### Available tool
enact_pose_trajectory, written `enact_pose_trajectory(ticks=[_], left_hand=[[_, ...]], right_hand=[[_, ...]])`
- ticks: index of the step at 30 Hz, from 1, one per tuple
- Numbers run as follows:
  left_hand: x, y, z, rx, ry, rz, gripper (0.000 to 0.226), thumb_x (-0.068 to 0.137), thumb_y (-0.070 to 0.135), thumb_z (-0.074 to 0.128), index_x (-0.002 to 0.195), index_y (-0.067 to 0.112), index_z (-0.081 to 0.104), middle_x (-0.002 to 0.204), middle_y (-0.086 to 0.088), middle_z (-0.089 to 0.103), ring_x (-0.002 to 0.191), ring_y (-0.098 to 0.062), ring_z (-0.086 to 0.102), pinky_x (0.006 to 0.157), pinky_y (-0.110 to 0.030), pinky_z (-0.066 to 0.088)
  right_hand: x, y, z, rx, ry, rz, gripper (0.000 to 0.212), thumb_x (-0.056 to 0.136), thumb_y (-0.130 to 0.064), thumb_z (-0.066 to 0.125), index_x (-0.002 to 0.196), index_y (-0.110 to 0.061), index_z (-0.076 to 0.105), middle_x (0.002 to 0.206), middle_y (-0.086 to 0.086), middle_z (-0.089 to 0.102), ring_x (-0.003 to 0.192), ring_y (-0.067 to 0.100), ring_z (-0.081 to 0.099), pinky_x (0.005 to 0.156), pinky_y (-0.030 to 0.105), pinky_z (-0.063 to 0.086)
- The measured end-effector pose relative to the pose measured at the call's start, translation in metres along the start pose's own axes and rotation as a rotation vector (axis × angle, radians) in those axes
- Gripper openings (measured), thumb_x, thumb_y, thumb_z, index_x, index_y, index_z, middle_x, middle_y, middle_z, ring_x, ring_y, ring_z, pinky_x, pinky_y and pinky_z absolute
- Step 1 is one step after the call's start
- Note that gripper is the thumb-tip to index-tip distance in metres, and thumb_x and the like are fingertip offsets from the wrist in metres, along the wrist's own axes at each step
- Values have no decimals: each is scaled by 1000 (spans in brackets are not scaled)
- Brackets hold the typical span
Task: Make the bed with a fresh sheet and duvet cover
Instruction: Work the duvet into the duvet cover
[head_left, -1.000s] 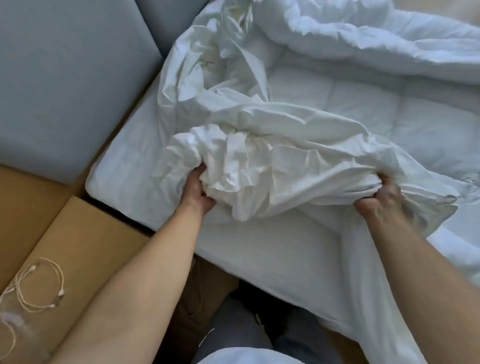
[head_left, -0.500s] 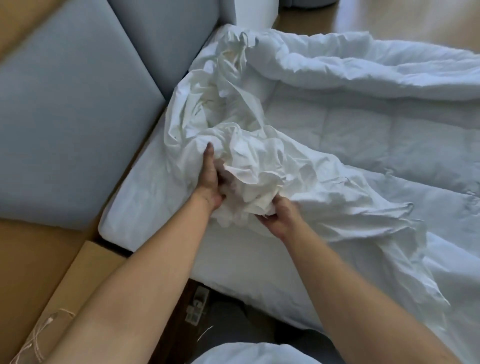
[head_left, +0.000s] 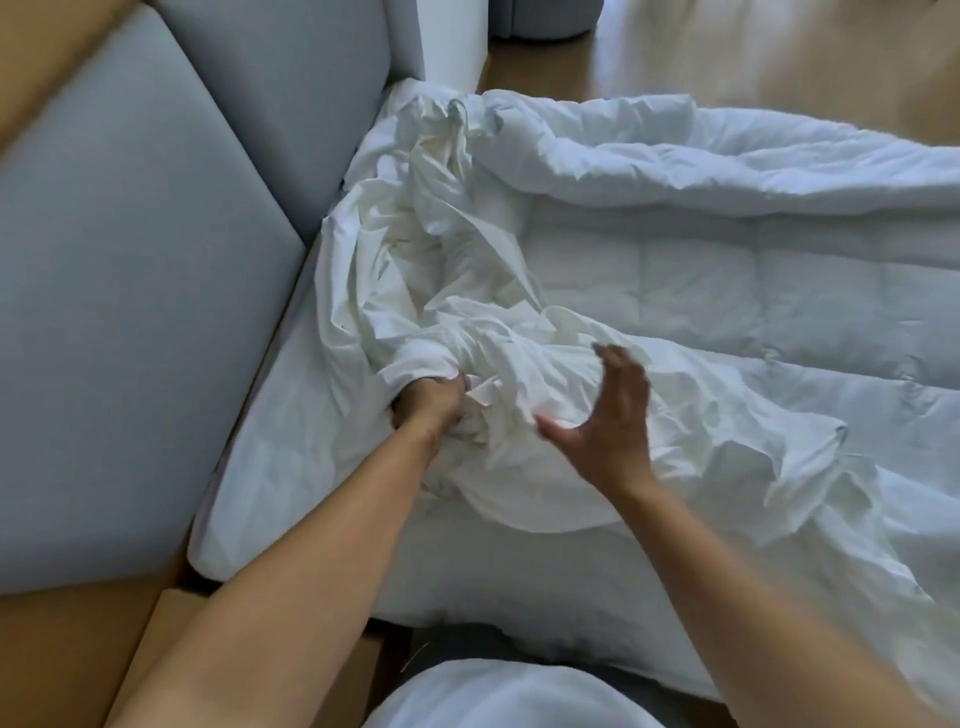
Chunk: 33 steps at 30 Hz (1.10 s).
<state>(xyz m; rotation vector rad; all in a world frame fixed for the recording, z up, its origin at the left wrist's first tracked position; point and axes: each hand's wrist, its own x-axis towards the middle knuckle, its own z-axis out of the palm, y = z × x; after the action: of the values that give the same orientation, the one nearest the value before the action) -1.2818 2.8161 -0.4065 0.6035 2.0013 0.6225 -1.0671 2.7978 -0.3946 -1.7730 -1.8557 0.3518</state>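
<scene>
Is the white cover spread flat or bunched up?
Bunched: the cover lies crumpled in a heap, left hand gripping a wad.

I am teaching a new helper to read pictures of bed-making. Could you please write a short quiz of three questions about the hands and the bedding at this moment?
1. Multiple choice: what is the left hand doing?
A) It lies flat on the wooden floor.
B) It grips the bunched white cover.
C) It hangs free beside the bed.
2. True or false: the right hand also grips the white cover.
3. Fill in: the grey padded headboard stands on the person's ____ side.

Key
1. B
2. False: its fingers are spread and it holds nothing.
3. left
</scene>
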Motion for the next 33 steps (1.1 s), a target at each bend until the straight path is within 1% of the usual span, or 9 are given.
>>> enact_pose_trajectory(ticks=[3, 6, 9, 12, 18, 22, 24, 27, 33], left_hand=[[-9, 8, -10, 157, -145, 180, 61, 76, 61, 69, 120, 18, 70, 121, -2, 70, 117, -24, 62, 101, -41, 51], [-9, -2, -38, 220, -273, 477, 32, 81, 40, 78, 109, 24, 74, 111, 7, 71, 112, -16, 64, 99, -31, 50], [-10, -23, -70, 498, 161, 844, 51, 74, 26, 81, 121, 18, 65, 118, -7, 63, 108, -29, 61, 94, -40, 51], [1, -21, -86, 607, 573, 783, 80, 66, 49, 82, 136, 24, 53, 132, -16, 46, 112, -37, 48, 89, -50, 44], [0, 20, -32, 689, 89, 819, 109, 58, 73, 80, 146, 21, 41, 147, -3, 47, 134, -29, 46, 115, -58, 23], [9, 48, -15, 495, -18, 749, 140, 53, 63, 89, 158, 39, 0, 156, -5, 27, 137, -30, 40, 109, -53, 40], [16, 60, -17, 701, -31, 893, 123, 48, 67, 87, 153, 44, 27, 157, -3, 19, 137, -32, 31, 110, -52, 38], [17, 77, -13, 1045, -107, 1041, 83, 47, 81, 77, 107, 25, 64, 124, 0, 51, 117, -27, 44, 100, -41, 37], [20, 98, -49, 969, -482, 708, 76, 59, 94, 58, 66, 21, 39, 63, 14, 43, 56, -6, 40, 56, -30, 28]], right_hand=[[10, -55, 43, -181, -558, -134, 122, 68, -59, 80, 160, -22, 9, 156, 15, 33, 143, 36, 32, 115, 53, 29], [40, -53, 53, 20, -453, 63, 65, 81, -21, 66, 144, -20, 47, 125, 17, 65, 116, 38, 59, 91, 41, 45], [69, -28, 42, 135, -468, 189, 24, 84, -22, 61, 108, -24, 59, 102, 12, 71, 98, 36, 62, 72, 37, 41], [87, -7, 30, 215, -466, 293, 15, 86, -27, 62, 95, -16, 59, 92, 3, 69, 92, 31, 62, 71, 37, 44], [87, 1, 4, 640, -653, 369, 36, 82, -34, 81, 110, -16, 69, 109, 2, 74, 104, 23, 70, 90, 42, 58], [83, 14, -10, 957, -847, 442, 42, 81, -25, 84, 118, -10, 68, 118, 15, 72, 110, 33, 69, 95, 46, 57], [83, 21, -15, 987, -909, 416, 34, 85, -23, 81, 115, -11, 71, 119, 17, 71, 111, 34, 68, 96, 45, 56], [80, 24, -17, 983, -937, 395, 28, 90, -39, 74, 106, -16, 74, 113, 12, 73, 104, 30, 70, 90, 39, 58], [67, 26, -1, 617, -605, 497, 66, 80, -76, 62, 57, -15, 55, 57, -9, 52, 56, 13, 50, 57, 29, 41]])
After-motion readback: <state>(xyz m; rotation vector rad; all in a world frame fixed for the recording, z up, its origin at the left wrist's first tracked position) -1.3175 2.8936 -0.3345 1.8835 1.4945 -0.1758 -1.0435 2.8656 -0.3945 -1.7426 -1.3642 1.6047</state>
